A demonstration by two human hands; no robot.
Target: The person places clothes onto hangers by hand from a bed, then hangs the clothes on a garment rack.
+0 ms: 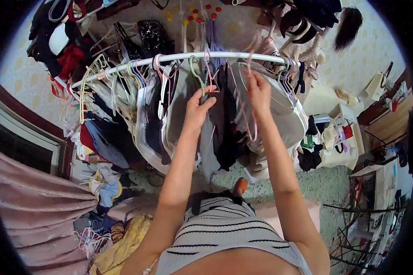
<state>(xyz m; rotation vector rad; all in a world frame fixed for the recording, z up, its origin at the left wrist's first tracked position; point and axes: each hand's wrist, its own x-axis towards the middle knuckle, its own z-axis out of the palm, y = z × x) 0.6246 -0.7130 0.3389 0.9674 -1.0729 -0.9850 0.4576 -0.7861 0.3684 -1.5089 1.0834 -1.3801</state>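
Observation:
A white clothes rail [179,56] curves across the upper middle, with many garments on hangers below it. My left hand [199,107] is closed around the lower part of a green hanger [195,71] whose hook is at the rail. Just right of it hangs a pink hanger [210,68]. My right hand [259,94] pinches a pink hanger [251,57] near its hook, close to the rail; its long lower part hangs beside a grey garment [284,110]. Dark clothes [224,123] hang between my two hands.
Pink curtains [37,206] hang at the left. Several loose hangers [92,238] and a yellow cloth [124,247] lie at the lower left. At the right are a cloth-covered surface [339,158] with small items and a black rack [353,211].

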